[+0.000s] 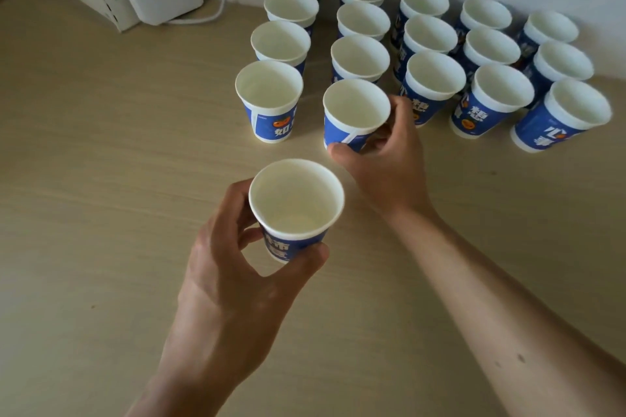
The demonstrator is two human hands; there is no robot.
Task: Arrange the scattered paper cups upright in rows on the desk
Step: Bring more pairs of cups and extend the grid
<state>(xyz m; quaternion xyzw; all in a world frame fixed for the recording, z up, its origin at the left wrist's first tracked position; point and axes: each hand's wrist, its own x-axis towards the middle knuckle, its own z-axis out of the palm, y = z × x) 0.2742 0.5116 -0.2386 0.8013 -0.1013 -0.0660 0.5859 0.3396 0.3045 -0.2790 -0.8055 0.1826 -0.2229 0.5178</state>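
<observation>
Low in the middle, left grip (233, 264) pinches one cup (294, 203); right grip (386, 152) pinches a row-end cup (354, 112); open desk (101, 179) lies left.

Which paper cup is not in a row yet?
The paper cup gripped by the left hand, nearest the camera and apart from the rest; every other cup stands in the rows by the wall.
</observation>
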